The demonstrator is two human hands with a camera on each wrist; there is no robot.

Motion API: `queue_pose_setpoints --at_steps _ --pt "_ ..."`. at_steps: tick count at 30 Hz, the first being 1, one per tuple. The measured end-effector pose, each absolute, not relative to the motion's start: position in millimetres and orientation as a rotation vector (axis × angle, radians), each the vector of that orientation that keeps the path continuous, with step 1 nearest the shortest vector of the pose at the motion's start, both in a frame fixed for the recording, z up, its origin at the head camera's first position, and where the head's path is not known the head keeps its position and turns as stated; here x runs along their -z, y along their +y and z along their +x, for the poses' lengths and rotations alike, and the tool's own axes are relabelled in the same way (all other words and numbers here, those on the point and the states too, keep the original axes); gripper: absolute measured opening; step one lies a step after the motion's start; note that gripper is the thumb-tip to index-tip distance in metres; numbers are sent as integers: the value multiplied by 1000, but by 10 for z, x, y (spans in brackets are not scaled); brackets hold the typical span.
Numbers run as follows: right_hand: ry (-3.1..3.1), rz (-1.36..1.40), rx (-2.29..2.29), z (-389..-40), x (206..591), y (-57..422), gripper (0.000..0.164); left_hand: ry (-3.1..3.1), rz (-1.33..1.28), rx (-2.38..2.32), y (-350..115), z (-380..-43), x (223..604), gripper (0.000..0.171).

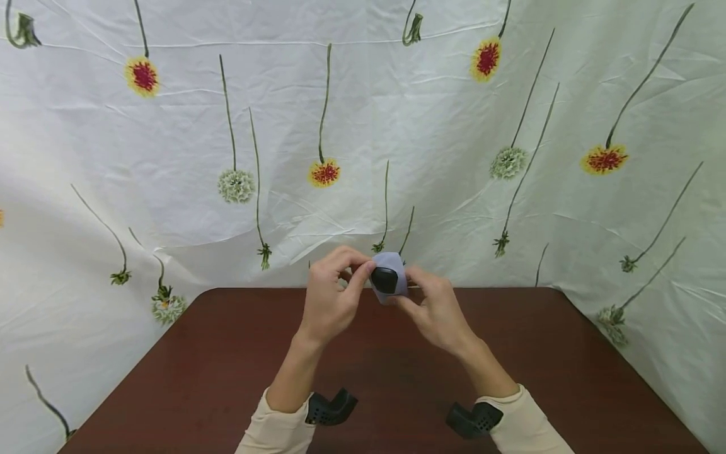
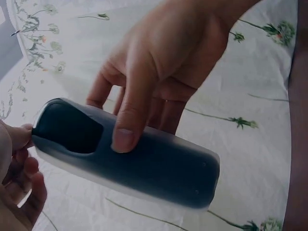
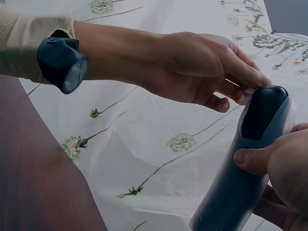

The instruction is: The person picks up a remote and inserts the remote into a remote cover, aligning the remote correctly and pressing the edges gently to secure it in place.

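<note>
A long, rounded dark object sits inside a frosted translucent cover, its black end showing through a cut-out. Both hands hold it up over the far edge of the table, the black end facing the head camera. My left hand pinches that exposed end between thumb and fingertips. From the other side, my right hand grips the cover, its thumb flat on the face below the cut-out and its fingers behind. What kind of object lies within the cover, I cannot tell.
Beneath the hands stretches a dark red-brown table. Behind and around it hangs a white cloth printed with flowers. A black camera mount is strapped on the left wrist, another mount on the right.
</note>
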State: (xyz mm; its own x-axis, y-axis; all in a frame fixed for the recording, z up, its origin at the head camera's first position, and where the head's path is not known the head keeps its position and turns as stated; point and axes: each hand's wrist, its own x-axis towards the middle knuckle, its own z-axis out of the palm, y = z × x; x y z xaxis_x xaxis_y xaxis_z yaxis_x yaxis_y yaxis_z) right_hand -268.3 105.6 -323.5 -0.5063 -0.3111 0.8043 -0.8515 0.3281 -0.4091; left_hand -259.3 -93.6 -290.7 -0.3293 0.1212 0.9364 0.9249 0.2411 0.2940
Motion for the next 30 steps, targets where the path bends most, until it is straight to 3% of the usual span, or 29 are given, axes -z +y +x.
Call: queue_pose_setpoints --at_steps 30 --pt "-2069 938 -1176 -2584 3205 979 37 -1486 -882 1110 -846 -2693 2992 4"
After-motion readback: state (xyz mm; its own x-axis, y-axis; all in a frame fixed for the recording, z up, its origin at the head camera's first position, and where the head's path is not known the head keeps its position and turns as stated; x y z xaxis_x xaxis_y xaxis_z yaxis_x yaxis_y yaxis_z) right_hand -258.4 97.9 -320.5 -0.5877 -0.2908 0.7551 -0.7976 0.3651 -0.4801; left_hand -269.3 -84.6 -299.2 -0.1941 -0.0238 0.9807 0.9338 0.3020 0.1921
